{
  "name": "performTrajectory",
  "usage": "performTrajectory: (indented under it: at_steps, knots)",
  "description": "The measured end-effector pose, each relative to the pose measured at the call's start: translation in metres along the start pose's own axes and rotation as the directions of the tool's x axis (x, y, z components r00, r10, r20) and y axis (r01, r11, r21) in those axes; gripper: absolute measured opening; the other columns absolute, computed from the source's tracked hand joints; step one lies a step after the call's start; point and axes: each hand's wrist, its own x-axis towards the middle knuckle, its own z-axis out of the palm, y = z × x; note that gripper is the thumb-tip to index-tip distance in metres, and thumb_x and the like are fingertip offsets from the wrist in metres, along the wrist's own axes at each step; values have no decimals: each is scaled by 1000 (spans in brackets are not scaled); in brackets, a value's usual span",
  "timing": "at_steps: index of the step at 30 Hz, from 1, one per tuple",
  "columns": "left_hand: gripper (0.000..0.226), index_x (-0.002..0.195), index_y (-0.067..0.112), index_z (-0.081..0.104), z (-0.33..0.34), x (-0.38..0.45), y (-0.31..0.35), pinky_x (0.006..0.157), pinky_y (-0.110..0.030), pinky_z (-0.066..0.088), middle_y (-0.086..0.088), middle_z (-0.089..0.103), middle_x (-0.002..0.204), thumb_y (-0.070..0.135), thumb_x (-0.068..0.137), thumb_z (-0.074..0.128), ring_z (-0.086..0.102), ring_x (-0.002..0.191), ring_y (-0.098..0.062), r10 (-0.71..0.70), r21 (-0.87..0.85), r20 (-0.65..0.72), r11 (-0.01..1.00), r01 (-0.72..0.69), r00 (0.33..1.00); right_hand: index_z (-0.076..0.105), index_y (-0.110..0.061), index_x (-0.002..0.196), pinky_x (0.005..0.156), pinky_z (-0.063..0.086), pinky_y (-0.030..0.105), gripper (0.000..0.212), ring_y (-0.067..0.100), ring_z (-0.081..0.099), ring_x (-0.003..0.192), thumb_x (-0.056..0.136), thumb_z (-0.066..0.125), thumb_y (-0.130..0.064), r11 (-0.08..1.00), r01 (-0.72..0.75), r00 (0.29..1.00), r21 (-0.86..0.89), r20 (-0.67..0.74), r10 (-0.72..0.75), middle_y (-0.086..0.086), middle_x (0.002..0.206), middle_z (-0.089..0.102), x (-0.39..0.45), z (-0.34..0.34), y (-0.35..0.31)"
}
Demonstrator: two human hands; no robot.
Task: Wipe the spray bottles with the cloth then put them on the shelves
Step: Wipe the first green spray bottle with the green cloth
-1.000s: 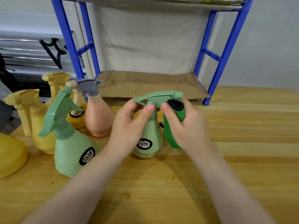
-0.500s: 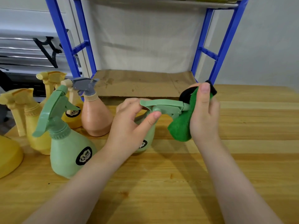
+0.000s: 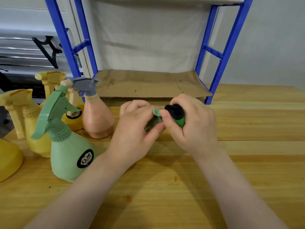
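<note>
Left hand (image 3: 132, 128) curls round a small green spray bottle (image 3: 154, 120), mostly hidden btwn both hands just above the wooden table (image 3: 247, 146). Right hand (image 3: 196, 124) grips the green-black cloth (image 3: 177, 114) against what's prob. the bottle's nozzle. Blue shelf (image 3: 148, 83) sits just behind; other bottles stand left, incl. a larger green one (image 3: 69, 154).

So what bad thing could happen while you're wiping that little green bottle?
The small green bottle is almost hidden between the left hand and the right hand, which holds the cloth. It might slip from that grip and drop on the table. The left forearm also lies right next to the big green bottle, so a careless nudge could tip it into the yellow bottles.
</note>
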Motion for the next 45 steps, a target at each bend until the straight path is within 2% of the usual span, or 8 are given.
performTrajectory:
  at_steps: [11, 16, 17, 21, 27, 35, 39, 45]
  knots:
    - [31, 92, 15, 69, 3, -2, 8, 90, -35, 34, 14, 54, 87, 41, 92, 52, 51, 97, -13, 29, 134, -44, 991, -23, 999, 34, -30, 59, 48, 28, 28, 48, 11, 41, 48, 100, 26, -54, 925, -368, 930, 99, 39, 366, -11, 49, 38, 4, 3, -6]
    - [32, 89, 17, 68, 4, -1, 5, 90, -35, 32, 15, 55, 85, 45, 92, 52, 53, 97, -14, -25, 137, -71, 990, 34, 997, 47, -18, 59, 55, 38, 25, 51, 11, 47, 52, 97, 49, -51, 317, -728, 566, 608, 272, 778, -7, 53, 48, 10, 4, -7]
    - [30, 89, 18, 67, 4, 0, 5, 90, -34, 31, 19, 52, 85, 45, 91, 53, 51, 97, -11, -51, 104, -96, 993, 61, 994, 50, -17, 63, 56, 41, 25, 46, 11, 50, 55, 96, 51, -50, 311, -685, 582, 659, 238, 778, -6, 56, 51, 9, 5, -12]
    - [24, 99, 29, 68, 1, -1, 9, 91, -31, 30, 36, 48, 91, 44, 92, 51, 42, 98, 11, -119, -40, -149, 993, 115, 982, 52, -18, 82, 62, 41, 20, 24, 5, 50, 66, 94, 53, -39, 856, -279, 929, 434, -103, 355, -11, 70, 50, -2, 7, -13]
    - [27, 100, 22, 70, 4, -5, 13, 91, -34, 33, 28, 50, 89, 42, 91, 54, 51, 99, -5, -66, -7, -148, 998, 65, 987, 44, -18, 69, 51, 34, 33, 44, 15, 39, 55, 98, 41, -51, 946, -245, 960, 212, -85, 267, -10, 60, 39, -2, 5, 1]
    - [28, 103, 19, 69, 9, -7, 18, 89, -36, 34, 20, 52, 92, 40, 92, 54, 52, 99, -10, -39, 55, -156, 997, 48, 987, 43, -17, 59, 51, 35, 23, 42, 11, 38, 52, 94, 53, -36, 491, -569, 713, 660, 98, 694, -8, 52, 39, 8, 3, -7]
    - [33, 124, 20, 58, 8, -6, 16, 98, -35, 39, 14, 58, 113, 21, 91, 53, 46, 115, -10, 29, -199, 12, 980, -26, 1000, 44, -19, 61, 53, 36, 26, 37, 13, 41, 54, 84, 59, -44, 218, -569, 507, 793, 130, 852, -2, 58, 43, 16, -5, 4]
    - [43, 136, 24, 50, 4, -3, 8, 112, -40, 32, 15, 54, 135, 23, 93, 53, 39, 136, -17, 129, -346, 261, 938, -32, 957, 46, -14, 60, 50, 35, 27, 44, 19, 40, 51, 87, 57, -48, 190, -555, 559, 810, 194, 806, 9, 58, 43, 21, -18, 23]
